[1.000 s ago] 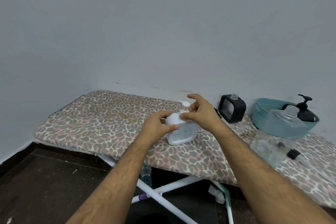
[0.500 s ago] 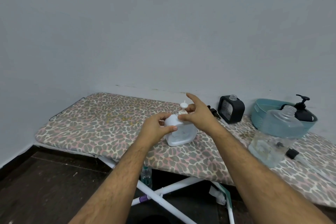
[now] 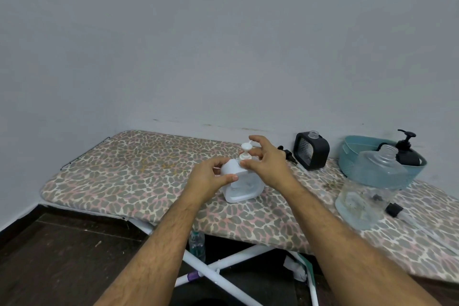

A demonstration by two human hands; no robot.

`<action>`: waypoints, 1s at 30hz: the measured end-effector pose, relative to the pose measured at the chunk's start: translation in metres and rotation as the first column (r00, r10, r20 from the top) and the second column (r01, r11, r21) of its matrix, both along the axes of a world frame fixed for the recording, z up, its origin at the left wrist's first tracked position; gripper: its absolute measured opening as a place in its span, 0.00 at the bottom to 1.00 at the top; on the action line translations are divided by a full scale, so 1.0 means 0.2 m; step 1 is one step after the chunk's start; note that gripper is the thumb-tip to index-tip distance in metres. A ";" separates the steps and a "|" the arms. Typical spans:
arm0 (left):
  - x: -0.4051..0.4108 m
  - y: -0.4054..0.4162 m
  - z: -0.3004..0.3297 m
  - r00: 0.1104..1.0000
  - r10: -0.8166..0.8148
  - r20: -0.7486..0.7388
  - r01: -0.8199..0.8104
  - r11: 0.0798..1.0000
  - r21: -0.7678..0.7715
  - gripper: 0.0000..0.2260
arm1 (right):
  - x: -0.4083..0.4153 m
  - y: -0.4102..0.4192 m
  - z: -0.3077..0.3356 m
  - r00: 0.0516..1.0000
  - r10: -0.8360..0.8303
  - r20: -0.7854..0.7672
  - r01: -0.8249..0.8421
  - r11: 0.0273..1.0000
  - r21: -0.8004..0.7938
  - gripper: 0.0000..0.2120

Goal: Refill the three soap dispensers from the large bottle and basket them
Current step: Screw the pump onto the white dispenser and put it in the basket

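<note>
A white soap dispenser point(image 3: 244, 187) stands on the leopard-print ironing board point(image 3: 129, 176). My left hand point(image 3: 211, 180) grips its body from the left side. My right hand point(image 3: 265, 164) pinches the white pump collar point(image 3: 244, 156) at the dispenser's neck, fingers curled round it. A black square dispenser point(image 3: 311, 153) without a pump stands behind, a black pump point(image 3: 288, 154) lying beside it. The large clear bottle point(image 3: 370, 186), uncapped, stands at the right. Behind it a teal basket point(image 3: 355, 156) holds a black pump dispenser point(image 3: 406, 149).
A small black cap point(image 3: 394, 208) lies by the large bottle's base. The board's white legs point(image 3: 216, 268) cross underneath, with a small water bottle point(image 3: 197, 243) on the dark floor. A grey wall runs close behind the board.
My right hand has turned around the pump collar, its fingers shifting from over the nozzle to the neck. The pump nozzle now points a different way. My left hand stays on the body.
</note>
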State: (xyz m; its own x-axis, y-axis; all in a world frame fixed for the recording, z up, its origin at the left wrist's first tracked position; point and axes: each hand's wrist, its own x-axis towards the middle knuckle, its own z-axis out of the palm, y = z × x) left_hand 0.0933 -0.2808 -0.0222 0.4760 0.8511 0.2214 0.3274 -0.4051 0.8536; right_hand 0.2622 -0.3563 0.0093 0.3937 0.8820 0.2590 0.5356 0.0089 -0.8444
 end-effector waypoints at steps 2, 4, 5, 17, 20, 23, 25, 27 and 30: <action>0.01 0.00 0.00 1.000 0.010 0.008 -0.010 1.000 -0.003 0.24 | -0.02 0.01 -0.04 0.997 -0.064 0.047 0.063 0.998 0.032 0.36; 0.01 -0.02 -0.01 1.000 0.024 0.014 -0.024 1.000 0.007 0.23 | -0.04 0.01 -0.05 0.990 -0.126 0.066 0.124 0.991 0.039 0.38; 0.01 -0.02 -0.01 1.000 0.027 0.015 -0.028 1.000 0.012 0.23 | -0.05 0.01 -0.05 0.986 -0.153 0.067 0.151 0.988 0.036 0.38; 0.01 -0.05 -0.01 0.999 0.039 0.038 -0.041 0.998 0.047 0.20 | -0.17 0.00 -0.08 0.950 -0.307 0.056 0.299 0.947 0.117 0.30; 0.01 -0.05 -0.01 0.998 0.041 0.042 -0.043 0.998 0.044 0.20 | -0.19 -0.01 -0.07 0.942 -0.324 0.086 0.313 0.943 0.116 0.30; 0.01 -0.05 -0.01 0.998 0.044 0.045 -0.046 0.998 0.035 0.22 | -0.19 -0.01 -0.07 0.940 -0.327 0.098 0.315 0.942 0.118 0.29; 0.01 -0.06 -0.02 0.997 0.055 0.054 -0.057 0.998 0.036 0.22 | -0.20 -0.01 -0.08 0.938 -0.331 0.097 0.320 0.940 0.116 0.28; 0.01 -0.06 -0.02 0.997 0.059 0.059 -0.061 0.998 0.035 0.23 | -0.21 0.00 -0.09 0.938 -0.338 0.081 0.329 0.938 0.111 0.27; 0.02 -0.07 -0.02 0.996 0.059 0.068 -0.061 0.998 0.033 0.23 | -0.22 -0.01 -0.09 0.934 -0.352 0.063 0.345 0.934 0.094 0.26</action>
State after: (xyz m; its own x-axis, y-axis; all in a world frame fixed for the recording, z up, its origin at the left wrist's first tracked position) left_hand 0.0966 -0.2945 -0.0260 0.4076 0.8688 0.2812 0.2943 -0.4164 0.8602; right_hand 0.2188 -0.3573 -0.0090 0.6485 0.6681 0.3648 0.5810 -0.1248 -0.8042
